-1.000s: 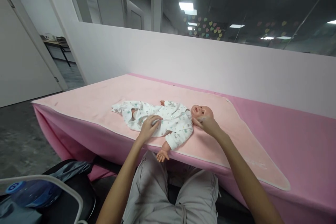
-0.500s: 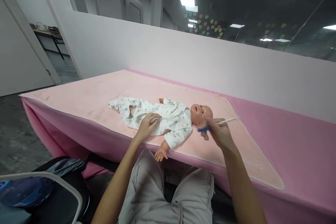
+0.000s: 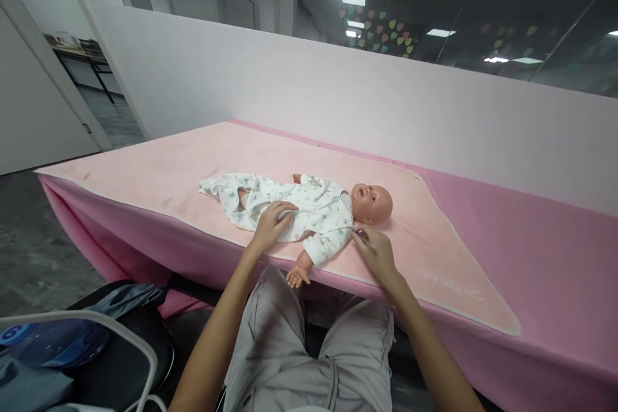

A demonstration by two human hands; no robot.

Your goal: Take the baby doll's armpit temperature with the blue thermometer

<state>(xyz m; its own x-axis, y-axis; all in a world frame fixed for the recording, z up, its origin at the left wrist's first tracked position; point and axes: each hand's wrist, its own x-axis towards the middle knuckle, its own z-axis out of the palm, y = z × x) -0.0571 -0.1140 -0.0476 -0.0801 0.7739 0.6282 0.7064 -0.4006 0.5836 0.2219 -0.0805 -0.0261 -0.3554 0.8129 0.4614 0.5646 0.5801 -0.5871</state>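
Note:
A baby doll in white printed clothes lies on its back on a peach mat, head to the right. My left hand rests on the clothing at the doll's lower belly, fingers loosely stretched and holding nothing. Beside the doll's neck and near shoulder, my right hand is closed in a pinch. Between its fingers is a thin blue-and-white stick, of which only a small bluish part shows at the collar; the rest is hidden by the hand.
Pink cloth covers the table under the mat. A white wall with dark glass above rises behind it. At lower left, a black chair holds a blue-tinted plastic bottle. The doll's near hand hangs over the table's front edge.
My right hand has moved left and down from beside the doll's head to its neck and shoulder, bringing the blue-and-white stick along. My left hand stays on the doll's belly.

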